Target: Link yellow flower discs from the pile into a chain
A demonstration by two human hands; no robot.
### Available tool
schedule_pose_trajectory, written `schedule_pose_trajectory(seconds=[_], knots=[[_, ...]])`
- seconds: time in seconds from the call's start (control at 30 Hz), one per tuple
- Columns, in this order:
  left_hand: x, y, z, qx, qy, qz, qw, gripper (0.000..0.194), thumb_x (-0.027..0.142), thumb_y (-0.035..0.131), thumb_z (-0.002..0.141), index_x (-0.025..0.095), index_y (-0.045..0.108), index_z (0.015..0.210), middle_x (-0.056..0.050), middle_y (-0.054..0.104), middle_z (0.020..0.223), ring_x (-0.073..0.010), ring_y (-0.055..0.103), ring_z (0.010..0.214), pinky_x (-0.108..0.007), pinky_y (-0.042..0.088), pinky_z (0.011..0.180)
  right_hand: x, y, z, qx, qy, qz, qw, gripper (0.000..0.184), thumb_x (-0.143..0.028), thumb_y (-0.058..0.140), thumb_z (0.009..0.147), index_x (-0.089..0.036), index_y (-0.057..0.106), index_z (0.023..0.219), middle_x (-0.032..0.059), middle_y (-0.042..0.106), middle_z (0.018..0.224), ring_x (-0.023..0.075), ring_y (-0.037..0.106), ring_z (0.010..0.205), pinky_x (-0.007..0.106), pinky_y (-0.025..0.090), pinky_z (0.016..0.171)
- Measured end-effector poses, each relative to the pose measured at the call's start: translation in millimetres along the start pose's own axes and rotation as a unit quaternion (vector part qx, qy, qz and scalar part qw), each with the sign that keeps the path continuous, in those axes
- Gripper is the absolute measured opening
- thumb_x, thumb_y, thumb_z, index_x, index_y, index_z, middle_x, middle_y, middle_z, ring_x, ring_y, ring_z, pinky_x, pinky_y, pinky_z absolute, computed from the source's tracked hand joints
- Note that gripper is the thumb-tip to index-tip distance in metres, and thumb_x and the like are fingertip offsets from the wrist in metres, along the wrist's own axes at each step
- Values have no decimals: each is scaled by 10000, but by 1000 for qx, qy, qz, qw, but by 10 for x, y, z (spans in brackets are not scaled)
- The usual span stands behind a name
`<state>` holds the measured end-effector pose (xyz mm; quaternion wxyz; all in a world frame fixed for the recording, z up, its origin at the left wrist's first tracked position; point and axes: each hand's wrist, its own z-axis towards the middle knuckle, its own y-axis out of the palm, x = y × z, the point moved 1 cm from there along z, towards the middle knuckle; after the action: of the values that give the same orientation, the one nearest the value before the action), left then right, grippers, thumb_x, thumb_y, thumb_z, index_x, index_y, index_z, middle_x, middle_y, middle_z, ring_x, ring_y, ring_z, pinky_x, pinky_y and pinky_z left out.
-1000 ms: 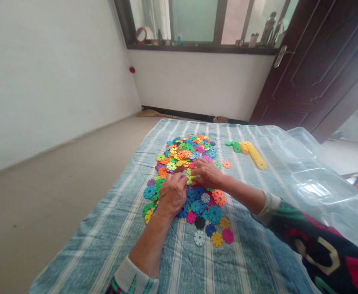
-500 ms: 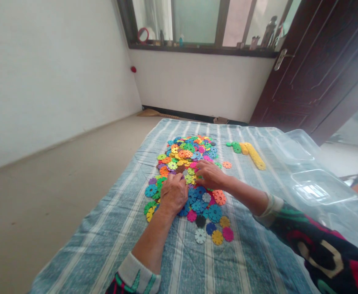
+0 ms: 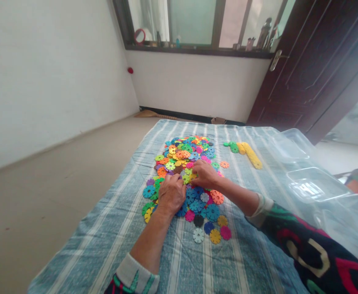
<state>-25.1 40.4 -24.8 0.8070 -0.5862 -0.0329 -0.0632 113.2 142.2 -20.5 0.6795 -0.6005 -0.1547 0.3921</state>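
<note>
A heap of colourful notched plastic snowflake discs (image 3: 190, 196) lies on a striped cloth (image 3: 111, 228). My left hand (image 3: 172, 194) rests over the heap's left-middle part, its fingers curled in and their tips mostly hidden. Opposite it, my right hand (image 3: 205, 174) reaches in from the right with bent fingers close together, beside yellow-green discs (image 3: 186, 179). Whatever either hand pinches is too small or covered to make out. Right of the heap lies a joined piece of green discs (image 3: 234, 147) and stacked yellow discs (image 3: 252, 156).
Clear plastic boxes (image 3: 318, 183) stand along the cloth's right side. Loose discs (image 3: 215, 236) lie at the heap's near edge, and an orange disc (image 3: 224, 164) lies right of it. Beyond are a brown door (image 3: 307, 69) and a window sill (image 3: 197, 50) with small items.
The whole view has shifted slightly, so everything sits a little further left. Both hands stay over the same part of the heap, with hardly any movement of the fingers visible.
</note>
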Motion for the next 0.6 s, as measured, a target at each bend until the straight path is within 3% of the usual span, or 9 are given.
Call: schedule_pose_trajectory(seconds=[0.07,0.23,0.37,0.47,0.6], knots=[[-4,3,1,-1,0,0,1000,250,254,480,889,155,709,875,-100,662,1104,-262,536,1009,-385,451,878,42,23,46,15,24,45,999,65,-214,665,691,-167,709,701,58,654,875,191,552,887,301,439,799],[-14,16,7,14,5,1,1000,251,258,478,884,164,702,819,-104,667,1064,-245,547,958,-386,456,863,65,-24,97,23,63,112,991,160,-120,585,691,-174,734,666,30,663,755,162,577,794,261,438,743],[-21,23,12,28,7,-3,1000,238,257,489,869,178,702,798,-102,667,1062,-239,548,946,-391,459,858,-24,-73,20,20,41,0,999,134,-267,644,732,-181,734,683,76,661,878,227,552,940,330,432,804],[-21,23,12,31,7,2,999,239,264,485,870,187,702,802,-98,668,1052,-243,549,949,-389,460,854,-99,-71,-51,5,15,-73,997,219,-396,676,739,-183,729,735,108,644,967,272,501,1055,387,418,856],[-20,21,12,27,8,3,1000,254,256,472,878,171,705,825,-109,670,1064,-257,553,963,-398,464,850,-115,-57,-71,-9,14,-71,997,201,-372,666,757,-182,730,764,109,642,987,272,491,1083,396,415,870]])
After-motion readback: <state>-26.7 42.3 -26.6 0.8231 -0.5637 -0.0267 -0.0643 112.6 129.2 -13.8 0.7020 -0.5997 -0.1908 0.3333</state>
